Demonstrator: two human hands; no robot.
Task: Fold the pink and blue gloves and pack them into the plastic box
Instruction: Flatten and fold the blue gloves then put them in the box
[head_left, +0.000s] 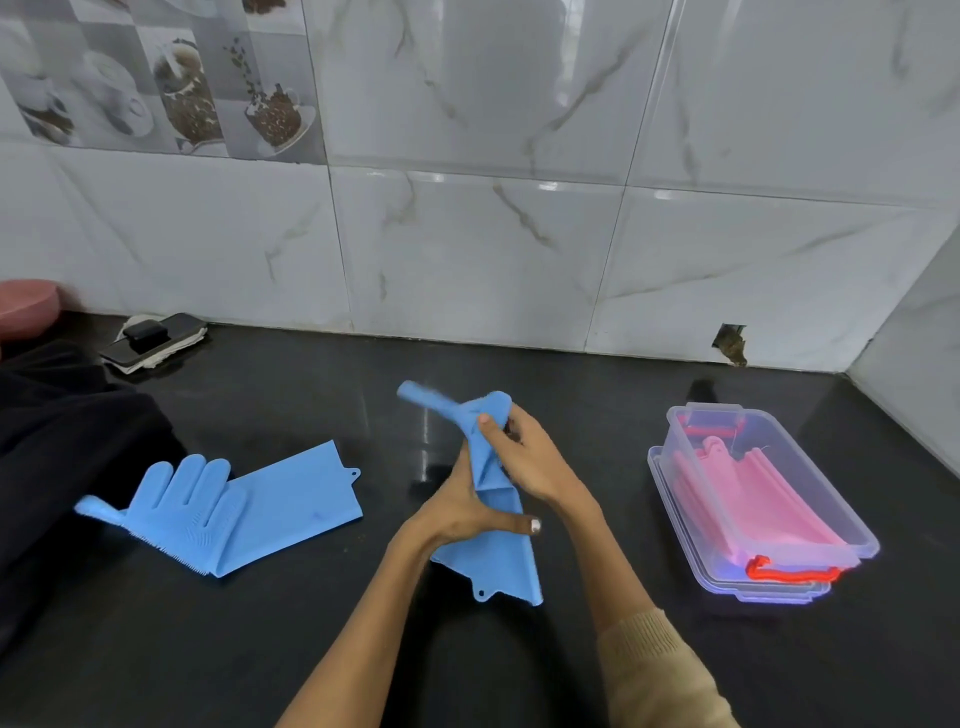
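Both my hands grip one blue glove (501, 551) above the black counter, at the middle of the view. My left hand (462, 506) clamps its lower part, thumb pointing right. My right hand (524, 457) pinches the finger end, and one glove finger sticks out to the upper left, blurred. The cuff hangs down toward me. A second blue glove (234, 512) lies flat on the counter to the left, fingers pointing left. To the right stands the clear plastic box (852, 535) with red latches, and the pink gloves (753, 493) lie inside it.
A phone on a white cloth (153, 340) lies at the back left by the tiled wall. A dark cloth (62, 447) covers the counter's left side, with a pink round object (28, 306) behind it. The wall turns a corner at the far right.
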